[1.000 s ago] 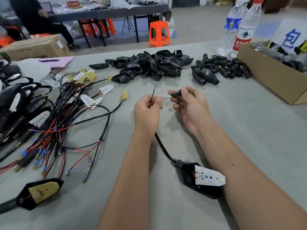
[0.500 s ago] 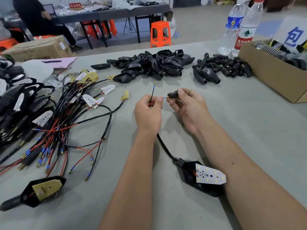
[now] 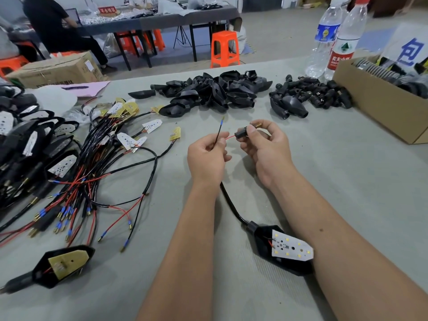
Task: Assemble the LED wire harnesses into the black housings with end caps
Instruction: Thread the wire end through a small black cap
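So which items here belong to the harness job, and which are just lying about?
Job: left hand pinching wires; right hand holding end cap; housing; harness pile; housing pile; cap pile.
Lying about: bottles; pink paper.

1. A small black end cap (image 3: pixel 240 134) is held above the desk (image 3: pixel 324 181), with a red wire (image 3: pixel 229 137) entering its left end and a brass terminal (image 3: pixel 257 124) protruding from its right.
2. A black wire (image 3: pixel 217 133) with a blue-sleeved tip points upward.
3. The black cable (image 3: pixel 231 205) runs down to a black housing (image 3: pixel 278 256) carrying a white LED board (image 3: pixel 292 248), lying on the desk.
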`<state>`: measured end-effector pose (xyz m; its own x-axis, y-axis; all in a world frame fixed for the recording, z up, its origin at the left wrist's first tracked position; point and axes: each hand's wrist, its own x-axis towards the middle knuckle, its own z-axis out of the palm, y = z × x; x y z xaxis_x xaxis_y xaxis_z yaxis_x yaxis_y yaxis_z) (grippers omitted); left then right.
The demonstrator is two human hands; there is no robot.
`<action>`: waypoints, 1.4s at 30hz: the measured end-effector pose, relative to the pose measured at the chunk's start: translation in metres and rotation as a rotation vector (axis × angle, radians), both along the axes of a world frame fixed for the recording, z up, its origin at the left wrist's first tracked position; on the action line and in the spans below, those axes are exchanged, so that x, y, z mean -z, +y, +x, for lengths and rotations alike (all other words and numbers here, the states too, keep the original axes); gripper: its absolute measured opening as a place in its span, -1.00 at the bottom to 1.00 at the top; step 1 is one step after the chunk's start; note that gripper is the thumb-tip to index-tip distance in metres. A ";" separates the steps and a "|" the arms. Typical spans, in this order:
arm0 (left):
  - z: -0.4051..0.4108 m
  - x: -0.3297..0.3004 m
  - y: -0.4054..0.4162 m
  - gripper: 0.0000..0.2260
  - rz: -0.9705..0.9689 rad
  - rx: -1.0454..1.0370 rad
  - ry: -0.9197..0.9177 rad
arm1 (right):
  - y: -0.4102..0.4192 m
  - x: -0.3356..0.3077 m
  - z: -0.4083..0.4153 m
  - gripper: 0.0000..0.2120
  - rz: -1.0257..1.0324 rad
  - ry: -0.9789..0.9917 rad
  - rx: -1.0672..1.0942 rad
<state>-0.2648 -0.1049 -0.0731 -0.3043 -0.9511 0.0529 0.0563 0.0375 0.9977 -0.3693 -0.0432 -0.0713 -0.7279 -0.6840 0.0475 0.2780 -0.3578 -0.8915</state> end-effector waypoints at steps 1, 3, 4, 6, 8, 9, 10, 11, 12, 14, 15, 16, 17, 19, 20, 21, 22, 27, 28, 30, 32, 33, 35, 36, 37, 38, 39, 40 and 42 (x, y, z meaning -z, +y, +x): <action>0.000 -0.001 0.001 -0.87 0.025 -0.024 0.041 | 0.000 0.000 0.000 -0.91 0.011 0.014 -0.018; -0.001 -0.003 0.002 -0.93 0.056 -0.048 0.079 | 0.001 0.000 0.000 -0.91 0.037 0.058 -0.052; -0.001 -0.003 0.002 -0.93 0.079 -0.037 0.095 | 0.000 0.000 0.001 -0.91 0.047 0.071 -0.043; -0.001 -0.005 0.001 -0.90 0.141 0.039 0.148 | 0.000 0.001 0.000 -0.91 0.057 0.065 0.024; 0.000 -0.006 0.001 -0.81 0.166 0.108 0.179 | -0.001 0.001 -0.001 -0.91 0.039 0.022 0.074; 0.001 -0.005 0.001 -0.80 0.155 0.111 0.169 | -0.001 0.001 -0.001 -0.92 0.023 0.002 0.073; 0.001 -0.005 0.001 -0.82 0.141 0.100 0.163 | -0.001 0.001 -0.001 -0.92 0.006 -0.012 0.061; 0.000 -0.004 0.002 -0.83 0.135 0.080 0.166 | -0.001 0.001 -0.001 -0.93 -0.010 -0.021 0.044; 0.000 -0.004 0.002 -0.84 0.144 0.056 0.180 | 0.000 0.000 -0.002 -0.93 -0.023 -0.028 0.023; 0.001 -0.004 0.002 -0.82 0.170 0.015 0.209 | 0.001 -0.001 -0.002 -0.93 -0.031 -0.025 -0.032; 0.001 -0.005 0.002 -0.80 0.169 0.005 0.210 | 0.001 -0.001 -0.001 -0.93 -0.020 -0.009 -0.056; 0.001 -0.005 0.002 -0.79 0.157 0.007 0.200 | 0.002 -0.002 -0.001 -0.93 0.002 0.012 -0.071; 0.001 -0.005 0.003 -0.77 0.142 0.016 0.184 | 0.002 -0.002 0.000 -0.92 0.023 0.031 -0.077; 0.001 -0.006 0.003 -0.77 0.123 0.043 0.159 | 0.002 -0.002 0.001 -0.92 0.036 0.051 -0.085; 0.000 -0.006 0.004 -0.76 0.122 0.064 0.152 | 0.002 -0.002 0.001 -0.92 0.033 0.061 -0.092; 0.000 -0.007 0.004 -0.75 0.120 0.091 0.145 | 0.002 -0.002 0.001 -0.93 0.032 0.080 -0.098; -0.001 -0.008 0.003 -0.73 0.121 0.118 0.135 | 0.003 -0.002 0.002 -0.93 0.035 0.106 -0.105; -0.001 -0.009 -0.001 -0.83 0.151 0.111 0.114 | 0.000 0.001 0.004 -0.86 0.045 0.200 -0.164; -0.001 -0.008 -0.002 -0.84 0.151 0.082 0.111 | 0.000 0.001 0.004 -0.82 0.043 0.201 -0.169; 0.001 -0.008 -0.004 -0.82 0.184 0.033 0.154 | 0.000 0.001 0.004 -0.78 0.043 0.198 -0.168; 0.003 -0.011 -0.006 -0.78 0.243 0.025 0.242 | -0.001 0.001 0.004 -0.78 0.044 0.175 -0.161; 0.004 -0.012 -0.007 -0.77 0.260 0.019 0.268 | -0.001 0.001 0.004 -0.78 0.044 0.156 -0.155; 0.008 -0.012 -0.013 -0.78 0.197 -0.013 0.230 | -0.001 0.000 0.004 -0.78 0.045 0.110 -0.119; 0.010 -0.011 -0.016 -0.79 0.126 -0.024 0.183 | -0.002 0.000 0.003 -0.78 0.043 0.086 -0.095; 0.012 -0.010 -0.018 -0.80 0.052 -0.024 0.139 | -0.001 -0.001 0.003 -0.79 0.037 0.061 -0.075; 0.014 -0.010 -0.020 -0.81 -0.010 -0.015 0.103 | -0.001 -0.002 0.003 -0.80 0.027 0.030 -0.062; 0.016 -0.010 -0.021 -0.82 -0.059 0.007 0.071 | 0.000 -0.003 0.002 -0.81 0.013 -0.007 -0.053; 0.018 -0.009 -0.022 -0.84 -0.099 0.038 0.036 | 0.000 -0.003 0.002 -0.82 -0.003 -0.048 -0.047; 0.019 -0.006 -0.023 -0.86 -0.168 0.105 -0.069 | 0.002 -0.004 0.000 -0.82 -0.037 -0.118 -0.038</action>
